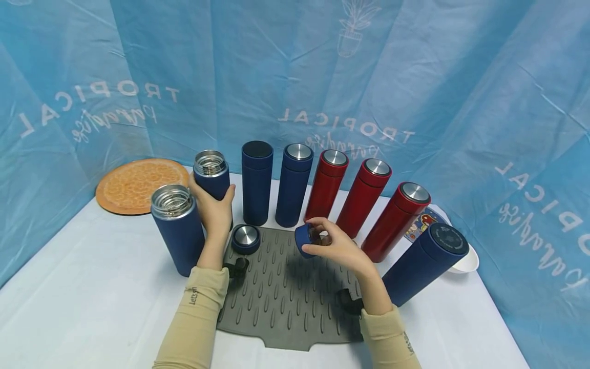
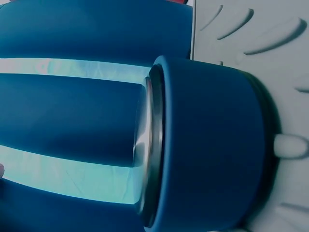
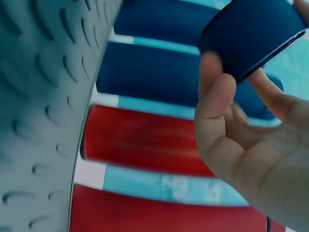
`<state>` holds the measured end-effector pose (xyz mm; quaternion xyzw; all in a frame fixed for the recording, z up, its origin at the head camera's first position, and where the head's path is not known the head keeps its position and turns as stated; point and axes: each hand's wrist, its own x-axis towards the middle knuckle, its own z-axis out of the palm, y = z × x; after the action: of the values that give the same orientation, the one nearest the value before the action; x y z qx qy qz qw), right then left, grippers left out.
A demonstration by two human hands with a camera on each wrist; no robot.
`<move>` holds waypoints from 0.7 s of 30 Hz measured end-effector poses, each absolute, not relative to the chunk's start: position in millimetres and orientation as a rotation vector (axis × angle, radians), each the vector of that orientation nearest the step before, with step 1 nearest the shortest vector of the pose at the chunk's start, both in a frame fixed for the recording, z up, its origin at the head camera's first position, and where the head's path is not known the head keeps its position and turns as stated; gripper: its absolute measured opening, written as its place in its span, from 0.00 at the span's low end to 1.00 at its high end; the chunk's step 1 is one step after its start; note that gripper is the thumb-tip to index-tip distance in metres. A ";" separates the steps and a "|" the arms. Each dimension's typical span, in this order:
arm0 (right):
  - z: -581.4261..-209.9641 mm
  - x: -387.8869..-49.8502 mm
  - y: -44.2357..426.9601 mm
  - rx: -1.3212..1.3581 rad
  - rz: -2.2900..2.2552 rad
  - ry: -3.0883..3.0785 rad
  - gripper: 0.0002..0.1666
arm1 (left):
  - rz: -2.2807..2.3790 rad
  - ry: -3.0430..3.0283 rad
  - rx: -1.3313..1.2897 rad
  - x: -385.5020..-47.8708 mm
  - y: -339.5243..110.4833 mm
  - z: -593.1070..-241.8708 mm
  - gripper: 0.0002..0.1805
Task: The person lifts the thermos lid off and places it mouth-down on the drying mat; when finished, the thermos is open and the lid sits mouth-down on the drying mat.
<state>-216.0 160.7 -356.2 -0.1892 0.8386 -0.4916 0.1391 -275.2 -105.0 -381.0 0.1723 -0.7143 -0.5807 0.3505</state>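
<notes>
My left hand [image 1: 214, 211] grips an uncapped blue thermos bottle [image 1: 212, 177] standing behind the mat, its threaded steel mouth bare. Over the dark ribbed mat [image 1: 286, 302], my right hand [image 1: 338, 246] holds a blue bottle cap [image 1: 303, 240] between thumb and fingers. The right wrist view shows that cap [image 3: 253, 36] tilted in the fingers. A second blue cap with a steel top [image 1: 246, 238] rests on the mat's back left corner; it fills much of the left wrist view [image 2: 212, 145]. Left of my left hand stands another uncapped blue bottle [image 1: 177, 230].
Two capped blue bottles [image 1: 256, 184] and several red bottles [image 1: 326, 184] curve along behind the mat. A blue bottle [image 1: 426, 264] stands at the right, near a white dish [image 1: 466, 262]. An orange round board [image 1: 140, 185] lies back left. Blue curtain [image 1: 295, 77] hangs behind.
</notes>
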 end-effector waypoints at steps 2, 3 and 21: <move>-358.2 -218.7 151.1 -0.568 -1.365 2.491 0.35 | -1.502 -1.848 0.442 -275.1 -104.7 -381.7 0.48; -359.5 -220.5 146.1 -0.580 -1.323 2.535 0.35 | -1.500 -1.849 0.441 -275.0 -104.6 -381.8 0.48; -393.6 -259.1 81.6 -0.627 -0.600 2.858 0.43 | -1.483 -1.871 0.427 -275.2 -105.6 -384.5 0.48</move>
<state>-259.1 81.6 -393.6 -0.2093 0.9540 -0.2003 0.0772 -275.2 -105.6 -384.5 0.1650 -0.7226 -0.5726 0.3505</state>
